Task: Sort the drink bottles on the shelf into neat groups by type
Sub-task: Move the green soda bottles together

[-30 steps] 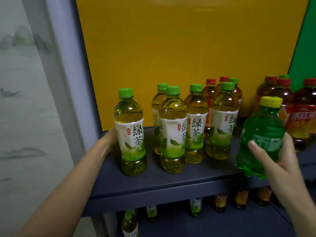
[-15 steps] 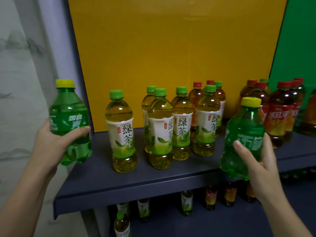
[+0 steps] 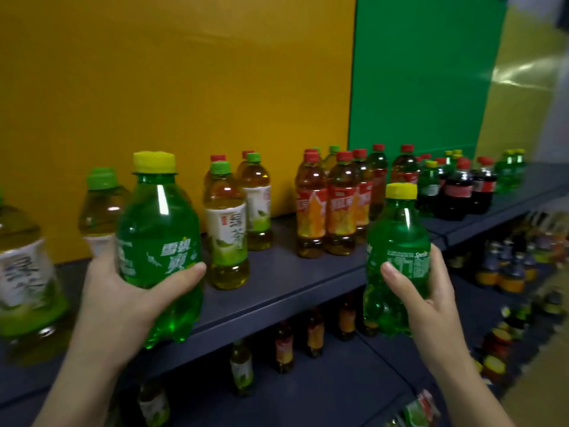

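Note:
My left hand (image 3: 123, 291) grips a green Sprite bottle (image 3: 157, 229) with a yellow cap, held upright in front of the shelf (image 3: 286, 291). My right hand (image 3: 431, 291) grips a second green Sprite bottle (image 3: 397, 241), also upright, before the shelf edge. On the shelf stand green tea bottles (image 3: 226, 229) with green caps at the left and middle, red-capped iced tea bottles (image 3: 335, 208) right of them, then dark cola bottles (image 3: 458, 189) and more green Sprite bottles (image 3: 511, 171) at the far right.
A yellow panel (image 3: 184, 87) and a green panel (image 3: 421, 72) back the shelf. A lower shelf (image 3: 338, 380) holds several more bottles. The near left green tea bottle (image 3: 24, 272) is blurred.
The view has swung right along the shelf, bringing the cola and far Sprite bottles into sight. Both hands have moved right with their Sprite bottles.

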Tool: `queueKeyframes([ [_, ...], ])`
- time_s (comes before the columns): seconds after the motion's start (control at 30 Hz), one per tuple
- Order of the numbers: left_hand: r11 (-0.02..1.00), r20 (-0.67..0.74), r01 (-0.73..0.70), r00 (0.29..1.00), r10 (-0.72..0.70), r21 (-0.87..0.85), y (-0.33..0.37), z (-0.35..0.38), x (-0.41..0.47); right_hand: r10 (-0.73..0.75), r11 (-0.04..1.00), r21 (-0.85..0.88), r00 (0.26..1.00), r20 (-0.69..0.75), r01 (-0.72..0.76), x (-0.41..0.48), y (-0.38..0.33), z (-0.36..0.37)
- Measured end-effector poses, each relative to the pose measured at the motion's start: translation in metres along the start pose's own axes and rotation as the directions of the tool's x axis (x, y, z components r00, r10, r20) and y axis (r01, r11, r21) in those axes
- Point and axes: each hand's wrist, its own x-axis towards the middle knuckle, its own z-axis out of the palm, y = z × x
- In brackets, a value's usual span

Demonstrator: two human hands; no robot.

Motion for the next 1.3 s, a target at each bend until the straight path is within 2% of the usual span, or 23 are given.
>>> queueKeyframes([
  [0.27, 0.985, 0.168, 0.063, 0.985, -0.036, -0.159, 0.000, 0.134, -0.012, 0.037, 0.990, -0.133, 0.992, -0.124, -0.054, 0.004, -0.003, -0.100],
  [0.73, 0.973, 0.363, 0.066, 0.932, 0.020, -0.222, -0.013, 0.331, 0.008, 0.017, 0.975, -0.211, 0.971, -0.238, -0.069, 0.076, 0.042, -0.217],
  [0.93, 0.962, 0.378, 0.063, 0.925, 0.044, -0.267, -0.029, 0.422, 0.037, 0.031, 0.963, -0.250, 0.964, -0.263, -0.099, 0.135, 0.073, -0.260],
  [1.03, 0.956, 0.366, 0.057, 0.929, 0.055, -0.289, -0.032, 0.468, 0.057, 0.031, 0.961, -0.263, 0.977, -0.210, -0.087, 0.174, 0.087, -0.283],
  [1.3, 0.944, 0.346, 0.041, 0.935, 0.079, -0.326, -0.041, 0.566, 0.090, -0.007, 0.954, -0.294, 0.980, -0.200, -0.053, 0.250, 0.124, -0.340],
])
